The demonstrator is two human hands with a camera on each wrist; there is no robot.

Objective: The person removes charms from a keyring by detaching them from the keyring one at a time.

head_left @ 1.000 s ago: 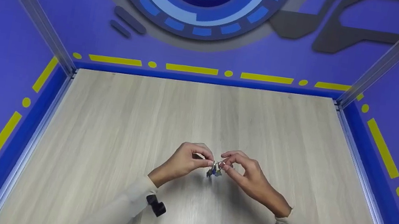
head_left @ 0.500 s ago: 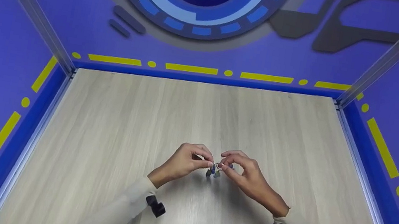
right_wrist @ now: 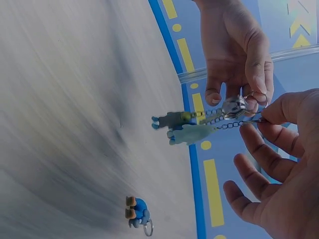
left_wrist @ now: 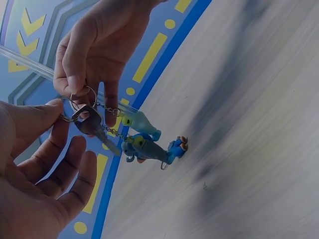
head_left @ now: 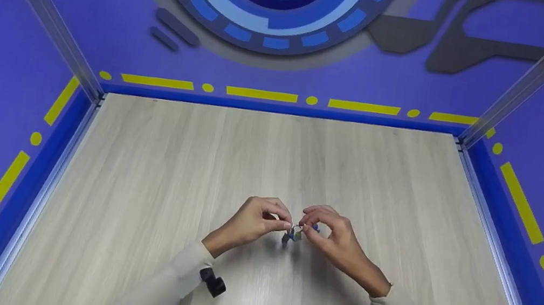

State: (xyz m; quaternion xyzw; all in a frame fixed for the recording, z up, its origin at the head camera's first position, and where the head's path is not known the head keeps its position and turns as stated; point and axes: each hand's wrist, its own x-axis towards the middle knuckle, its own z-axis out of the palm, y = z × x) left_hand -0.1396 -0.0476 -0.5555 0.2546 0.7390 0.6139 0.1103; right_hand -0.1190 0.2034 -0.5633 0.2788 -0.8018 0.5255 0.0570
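Observation:
Between thumb and index finger my left hand pinches a metal key ring. A silver key hangs by it. Facing it, my right hand pinches a ring at the same bunch, so the two hands nearly meet. Short chains carry two small figurine charms, one grey with yellow and one pale teal. A separate blue figurine keychain with brown feet lies on the table, its own ring attached. How the rings link is partly hidden by the fingertips.
The wood-grain table is enclosed by blue panels with yellow marks at the back and both sides. Metal posts stand at the corners. A black wrist camera sits on each sleeve.
Both hands stay nearly in place, the right wrist shifting slightly left. The charms turn a little below the fingers. A blue spot has come into view behind the right fingers.

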